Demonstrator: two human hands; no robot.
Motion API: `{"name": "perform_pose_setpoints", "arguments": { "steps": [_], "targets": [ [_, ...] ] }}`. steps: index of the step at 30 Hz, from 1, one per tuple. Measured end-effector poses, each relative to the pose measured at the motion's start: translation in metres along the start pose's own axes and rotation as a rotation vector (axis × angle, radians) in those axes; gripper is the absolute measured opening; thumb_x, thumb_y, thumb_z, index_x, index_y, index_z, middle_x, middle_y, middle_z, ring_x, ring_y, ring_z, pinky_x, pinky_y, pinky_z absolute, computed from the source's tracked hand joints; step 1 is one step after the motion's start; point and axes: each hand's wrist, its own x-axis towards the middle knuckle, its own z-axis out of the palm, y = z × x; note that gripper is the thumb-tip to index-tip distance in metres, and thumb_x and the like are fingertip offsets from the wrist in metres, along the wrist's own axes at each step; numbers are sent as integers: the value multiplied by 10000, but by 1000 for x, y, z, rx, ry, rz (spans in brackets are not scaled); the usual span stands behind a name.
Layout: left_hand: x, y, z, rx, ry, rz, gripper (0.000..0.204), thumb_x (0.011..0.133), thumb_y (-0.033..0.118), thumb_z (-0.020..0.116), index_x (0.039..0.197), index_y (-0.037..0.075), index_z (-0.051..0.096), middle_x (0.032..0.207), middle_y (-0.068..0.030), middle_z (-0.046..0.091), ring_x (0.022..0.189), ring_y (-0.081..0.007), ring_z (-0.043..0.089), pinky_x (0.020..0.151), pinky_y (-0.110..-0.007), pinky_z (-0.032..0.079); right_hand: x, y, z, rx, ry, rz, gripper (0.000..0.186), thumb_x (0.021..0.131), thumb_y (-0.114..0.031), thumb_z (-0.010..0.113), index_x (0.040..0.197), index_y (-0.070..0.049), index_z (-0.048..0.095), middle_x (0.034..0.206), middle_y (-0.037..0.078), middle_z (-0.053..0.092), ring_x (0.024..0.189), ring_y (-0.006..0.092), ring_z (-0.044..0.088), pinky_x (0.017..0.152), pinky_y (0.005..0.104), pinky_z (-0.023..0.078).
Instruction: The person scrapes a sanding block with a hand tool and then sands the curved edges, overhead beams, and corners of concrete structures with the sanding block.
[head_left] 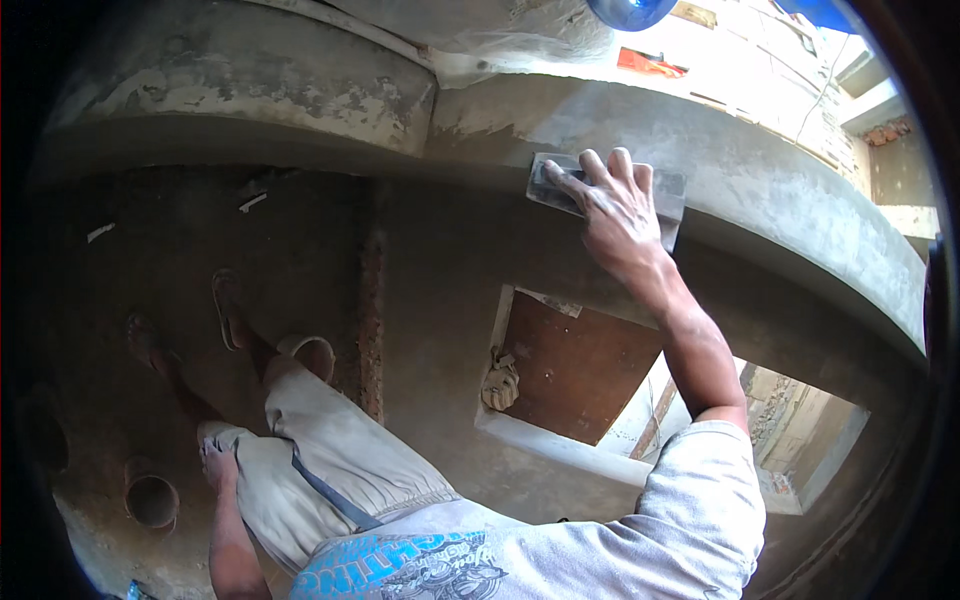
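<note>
My right hand (622, 215) is raised and closed on a plastering trowel (672, 190), a flat grey rectangular plate with pale smears. The plate lies against the lower edge of a grey plastered beam (770, 170). White dust covers the knuckles and fingers, and the grip under them is mostly hidden. Low on the left, my left hand (217, 466) rests against the leg of my light trousers (350, 430). Its fingers look curled, and dim light hides what they hold, if anything.
A pale bucket (312, 352) stands near my feet, and another round container (151, 500) is further left. Below the beam, a wall opening holds a brown board (580, 360), with a beige bundled cloth or glove (500, 382) at its edge. A blue round object (632, 10) shows at the top.
</note>
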Motion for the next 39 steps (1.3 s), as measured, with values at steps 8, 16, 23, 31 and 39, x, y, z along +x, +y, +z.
{"name": "perform_pose_setpoints", "arguments": {
  "steps": [8,16,23,31,39],
  "targets": [
    [-6,-5,-6,-49,-3,8,540,989,379,460,1403,31,459,1426,-229,472,1326,-375,449,1075,-491,387,13,26,-20,-170,226,229,600,822,-16,530,1357,-280,589,1108,33,550,1033,283,478,860,441,375],
    [-4,-10,11,-34,74,-22,559,983,397,470,1410,36,464,1428,-229,470,1318,-390,454,1075,-465,394,118,-93,57,44,-81,-162,552,778,-56,599,1294,-251,626,1337,89,507,1237,325,428,1021,471,350],
    [3,-34,10,-25,70,10,557,988,395,470,1415,37,465,1427,-207,489,1328,-358,452,1078,-464,389,68,-22,9,-105,11,61,468,865,-112,573,1311,-247,616,1371,83,483,1236,343,406,1013,484,339],
    [-3,-12,11,-43,81,3,534,989,398,470,1387,41,485,1418,-203,489,1291,-382,480,1047,-484,414,84,-38,26,53,65,-161,660,747,43,587,1305,-308,631,1152,23,553,1109,260,458,964,414,340],
    [2,-22,25,-41,136,-4,530,988,439,464,1380,81,481,1396,-193,495,1231,-394,527,1004,-511,441,125,-74,49,94,-77,-272,544,796,-51,626,1260,-333,663,1282,23,561,1215,266,459,1009,450,335]
  ]
}}
